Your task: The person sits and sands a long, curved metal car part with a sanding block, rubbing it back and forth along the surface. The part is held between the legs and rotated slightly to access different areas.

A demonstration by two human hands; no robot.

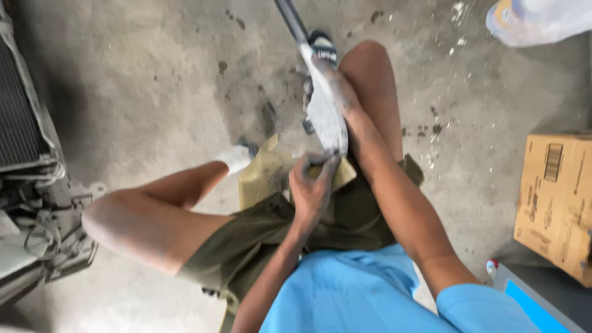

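the right hand, dusted grey-white, is clenched around a long pale part that narrows into a dark rod running up and out of the top of the view. the left hand grasps the near end of the same part, fingers curled over it just above the lap. the part lies slantwise between the two hands, coated in pale dust, above the right thigh and close to the right knee. under the hands a yellowish can shows between the legs, partly hidden by the left hand and the olive shorts; whether the part touches it cannot be told. the person sits low with knees spread, the left leg stretched to the left and ending in a white sock, the right foot in a dark sandal beside the rod. a light blue shirt fills the bottom of the view. the concrete floor is stained with dark spots and white flecks. at the left edge stands machinery with a finned radiator and loose wires. a cardboard box sits at the right, a blue-topped case near it, and a blurred plastic bottle lies at the top right corner.
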